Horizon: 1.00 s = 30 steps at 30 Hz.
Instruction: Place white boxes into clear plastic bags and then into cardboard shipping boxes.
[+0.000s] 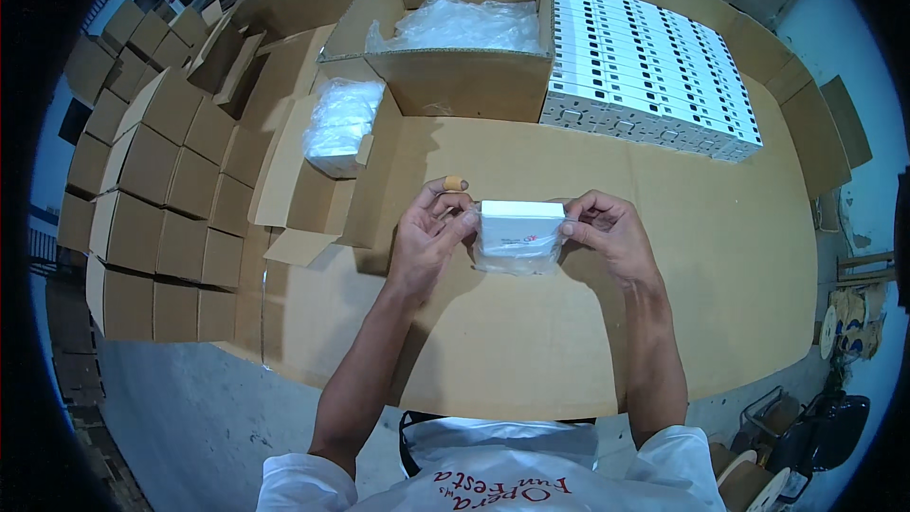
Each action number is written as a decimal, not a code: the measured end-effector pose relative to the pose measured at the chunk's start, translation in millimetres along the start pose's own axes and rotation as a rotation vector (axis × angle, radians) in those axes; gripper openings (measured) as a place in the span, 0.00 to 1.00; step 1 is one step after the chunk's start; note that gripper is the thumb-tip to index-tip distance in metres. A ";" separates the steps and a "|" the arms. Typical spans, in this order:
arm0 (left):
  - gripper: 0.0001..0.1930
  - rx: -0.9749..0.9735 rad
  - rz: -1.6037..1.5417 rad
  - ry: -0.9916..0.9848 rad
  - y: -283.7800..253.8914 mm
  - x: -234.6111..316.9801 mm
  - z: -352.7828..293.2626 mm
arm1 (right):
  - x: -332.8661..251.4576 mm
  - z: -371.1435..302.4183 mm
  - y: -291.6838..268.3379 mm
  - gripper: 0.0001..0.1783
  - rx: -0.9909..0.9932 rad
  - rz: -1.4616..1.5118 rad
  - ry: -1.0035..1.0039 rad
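Note:
In front of me is a small white box (523, 211) partly inside a clear plastic bag (517, 264). The box's upper part sticks out of the bag's mouth, and its lower part shows through the film. My left hand (428, 235) pinches the bag's left edge between thumb and fingers. A tan wrap covers the tip of one raised left finger. On the other side, my right hand (614, 235) is closed on the bag's right edge. Both hands hold the bag just above the cardboard-covered table (512, 341).
Behind stands a large open carton (455, 85) with crumpled plastic bags (464, 24). Beside it are stacked white boxes (645, 76). An open brown carton (355, 213) at left holds bagged white boxes (341, 123). Several brown cartons (142, 161) are piled further left.

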<state>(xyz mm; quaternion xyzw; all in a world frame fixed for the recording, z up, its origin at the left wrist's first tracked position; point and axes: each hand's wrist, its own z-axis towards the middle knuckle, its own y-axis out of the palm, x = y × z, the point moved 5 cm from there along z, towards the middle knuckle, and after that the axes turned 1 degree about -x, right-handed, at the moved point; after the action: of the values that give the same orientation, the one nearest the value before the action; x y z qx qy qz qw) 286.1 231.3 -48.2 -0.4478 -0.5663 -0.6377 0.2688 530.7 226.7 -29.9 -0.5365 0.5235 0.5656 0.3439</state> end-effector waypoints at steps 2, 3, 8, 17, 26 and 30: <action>0.23 0.008 0.006 0.037 0.3 2.2 -1.5 | -0.1 1.1 1.6 0.05 -0.025 0.036 -0.017; 0.23 0.010 0.007 0.037 2.3 3.3 -2.1 | -1.0 1.3 3.1 0.05 -0.027 0.038 -0.017; 0.21 -0.003 0.094 0.106 6.0 7.6 -0.7 | -10.5 -1.0 4.1 0.04 -0.048 -0.039 -0.142; 0.16 -0.009 -0.020 0.137 9.6 8.0 1.2 | -14.7 -2.4 5.5 0.04 -0.057 -0.085 -0.108; 0.16 -0.009 0.172 0.136 8.8 13.4 -1.1 | -17.1 -4.8 7.8 0.03 -0.062 -0.124 -0.129; 0.18 -0.064 0.236 0.112 9.9 16.3 -3.1 | -20.8 -6.8 10.2 0.04 -0.067 -0.123 -0.125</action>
<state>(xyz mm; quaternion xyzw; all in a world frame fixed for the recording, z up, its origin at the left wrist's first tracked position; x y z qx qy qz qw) 286.3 228.8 -29.1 -0.4831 -0.4732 -0.6434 0.3588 526.6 221.6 -6.7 -0.5424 0.4478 0.5932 0.3917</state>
